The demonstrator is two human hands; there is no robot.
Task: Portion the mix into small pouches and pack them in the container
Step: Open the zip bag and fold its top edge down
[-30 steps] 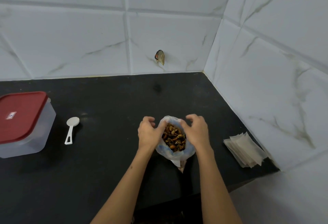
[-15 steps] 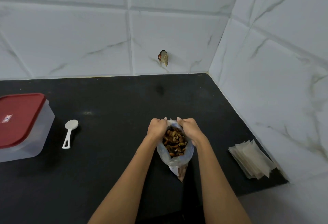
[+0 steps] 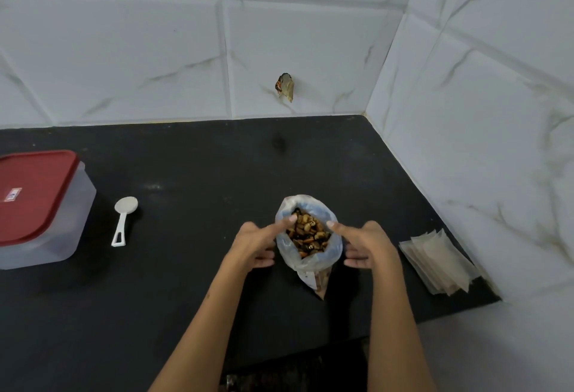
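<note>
A clear plastic bag of brown nut mix [image 3: 310, 255] stands open-topped on the black counter [image 3: 186, 174], near the front middle. My left hand [image 3: 256, 244] is just left of it and my right hand [image 3: 368, 245] just right. Each thumb tip rests on the bag's rim, while the other fingers are spread and apart from the bag. A stack of small translucent pouches [image 3: 441, 262] lies to the right, near the wall. The clear container with a red lid [image 3: 37, 205] sits shut at the far left. A white spoon [image 3: 123, 220] lies beside it.
White tiled walls close the counter at the back and on the right. A small brownish scrap [image 3: 285, 87] sticks to the back wall. The counter's front edge runs just below my forearms, and its right end stops behind the pouches.
Both hands gripped the bag's rim half a second ago. They have since let go and drawn apart to its sides, leaving the bag's mouth wider open.
</note>
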